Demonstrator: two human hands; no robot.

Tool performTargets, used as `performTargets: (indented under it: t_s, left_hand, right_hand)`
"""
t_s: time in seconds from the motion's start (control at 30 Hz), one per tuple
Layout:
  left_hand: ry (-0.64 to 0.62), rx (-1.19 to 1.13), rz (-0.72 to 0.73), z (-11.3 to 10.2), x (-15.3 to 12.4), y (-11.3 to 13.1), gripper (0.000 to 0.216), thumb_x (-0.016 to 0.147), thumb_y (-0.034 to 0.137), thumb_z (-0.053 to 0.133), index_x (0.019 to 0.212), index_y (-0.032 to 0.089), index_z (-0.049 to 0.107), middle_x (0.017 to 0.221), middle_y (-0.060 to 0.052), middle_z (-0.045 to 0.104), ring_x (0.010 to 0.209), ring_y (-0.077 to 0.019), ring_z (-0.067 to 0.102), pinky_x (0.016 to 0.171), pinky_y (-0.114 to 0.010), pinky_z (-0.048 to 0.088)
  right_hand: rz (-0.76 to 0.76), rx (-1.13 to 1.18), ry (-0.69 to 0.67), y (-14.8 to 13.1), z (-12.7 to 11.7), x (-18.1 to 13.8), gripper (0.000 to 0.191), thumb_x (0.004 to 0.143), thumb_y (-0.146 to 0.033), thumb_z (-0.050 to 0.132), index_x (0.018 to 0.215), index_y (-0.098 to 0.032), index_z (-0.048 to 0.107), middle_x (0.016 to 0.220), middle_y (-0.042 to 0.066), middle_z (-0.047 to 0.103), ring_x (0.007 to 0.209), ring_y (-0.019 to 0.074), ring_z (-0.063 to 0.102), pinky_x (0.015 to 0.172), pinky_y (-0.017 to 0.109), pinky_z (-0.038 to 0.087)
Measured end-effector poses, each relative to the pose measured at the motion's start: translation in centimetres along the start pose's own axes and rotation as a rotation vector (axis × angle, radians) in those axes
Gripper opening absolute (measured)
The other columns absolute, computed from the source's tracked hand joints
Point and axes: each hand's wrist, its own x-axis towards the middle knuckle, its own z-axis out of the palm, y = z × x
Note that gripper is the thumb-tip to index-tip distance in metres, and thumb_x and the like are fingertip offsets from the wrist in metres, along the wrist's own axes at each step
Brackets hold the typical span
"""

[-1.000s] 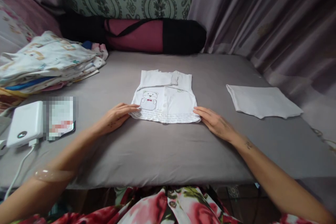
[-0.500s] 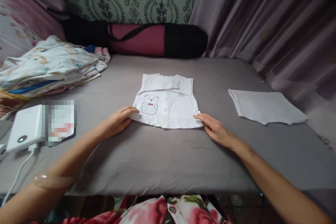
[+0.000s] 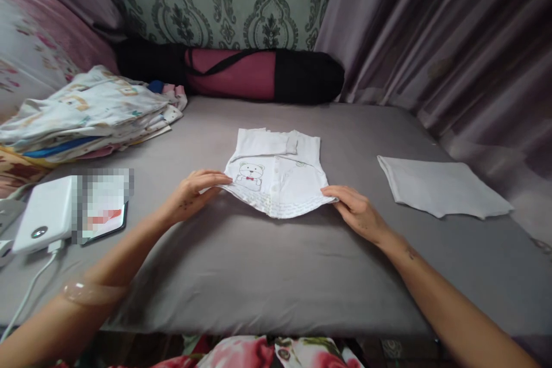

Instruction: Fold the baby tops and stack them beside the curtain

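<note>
Here, shirt (image 3: 276,175) edges in both hands (image 3: 195,194) (image 3: 357,214), grey sheet (image 3: 276,276) around.

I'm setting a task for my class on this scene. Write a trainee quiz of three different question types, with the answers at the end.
1. True or false: the left hand and the right hand each hold a lower corner of the white shirt.
2. Multiple choice: what colour is the middle section of the long bag by the wall?
A) Yellow
B) Maroon
C) White
3. Fill in the blank: the folded pale cloth lies on the person's ___ side of the shirt.

Key:
1. True
2. B
3. right
</note>
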Motion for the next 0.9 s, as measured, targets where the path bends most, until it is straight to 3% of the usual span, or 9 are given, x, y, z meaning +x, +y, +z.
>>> performTargets:
  t_s: [0.3,0.57,0.77,0.9]
  left_hand:
    - [0.233,-0.086,-0.103,-0.2,4.2,1.0,0.032,0.094,0.044,0.049,0.107,0.023,0.069,0.103,-0.006,0.072,0.096,-0.0202,0.064,0.093,-0.034,0.046]
    - [0.393,-0.173,-0.164,0.0,8.6,0.4,0.039,0.092,0.049,0.049,0.104,0.018,0.068,0.104,-0.007,0.071,0.097,-0.0206,0.063,0.091,-0.03,0.046]
    - [0.403,-0.221,-0.272,1.0,13.1,-3.1,0.04,0.087,0.048,0.049,0.102,0.016,0.068,0.093,-0.005,0.07,0.085,-0.0186,0.061,0.078,-0.027,0.047]
    - [0.325,-0.129,-0.437,2.9,16.2,-6.4,0.037,0.079,0.037,0.052,0.102,0.013,0.068,0.081,-0.004,0.066,0.076,-0.0181,0.058,0.074,-0.028,0.046]
  right_hand:
    - [0.075,-0.003,0.188,0.3,-0.9,5.2,0.025,0.093,-0.019,0.046,0.108,-0.026,0.065,0.106,0.005,0.071,0.103,0.0208,0.066,0.094,0.038,0.051]
    - [0.146,0.005,0.341,2.8,-0.7,9.1,0.02,0.094,-0.032,0.051,0.103,-0.024,0.067,0.103,0.005,0.073,0.098,0.0207,0.067,0.091,0.034,0.051]
    - [0.288,0.029,0.416,7.5,0.8,11.9,0.026,0.089,-0.038,0.053,0.102,-0.02,0.067,0.097,0.007,0.073,0.087,0.0209,0.068,0.083,0.034,0.053]
    - [0.472,0.008,0.307,11.4,2.8,13.5,0.024,0.084,-0.03,0.054,0.099,-0.017,0.066,0.086,0.007,0.073,0.077,0.0202,0.067,0.076,0.034,0.053]
